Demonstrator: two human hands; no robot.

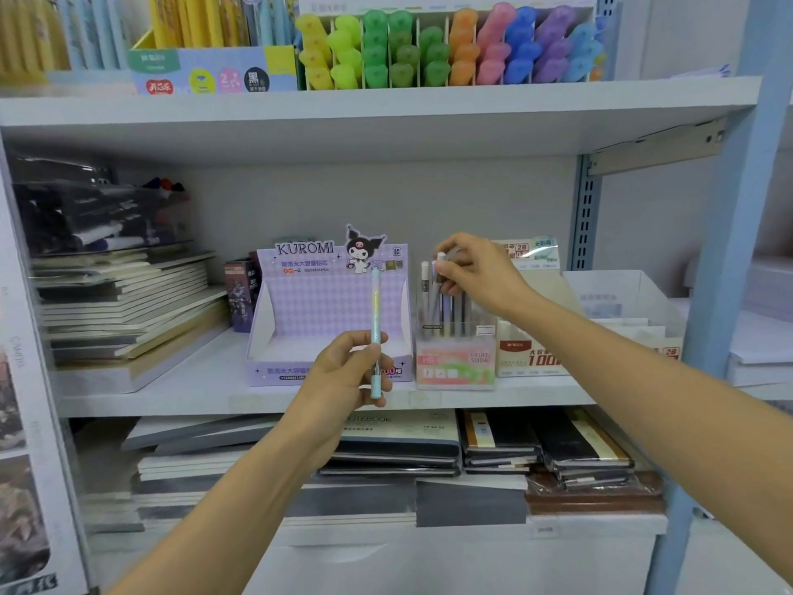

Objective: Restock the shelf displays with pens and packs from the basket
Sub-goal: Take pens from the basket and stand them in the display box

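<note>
My left hand (343, 371) holds a pastel blue pen (376, 311) upright in front of the purple Kuromi display box (300, 294), which looks hollow inside. My right hand (476, 272) is closed around the top of a grey pen (438, 289), one of several standing in the clear Fruit Soda pen holder (455, 358) just right of the Kuromi box. Both boxes sit on the middle shelf (193, 392). The basket is not in view.
A beige 2B lead box (532, 350) and a white cardboard tray (622, 302) stand right of the holder. Notebooks (128, 311) are stacked at the left, more on the shelf below. The top shelf carries coloured highlighters (446, 49). A blue upright (725, 272) bounds the right side.
</note>
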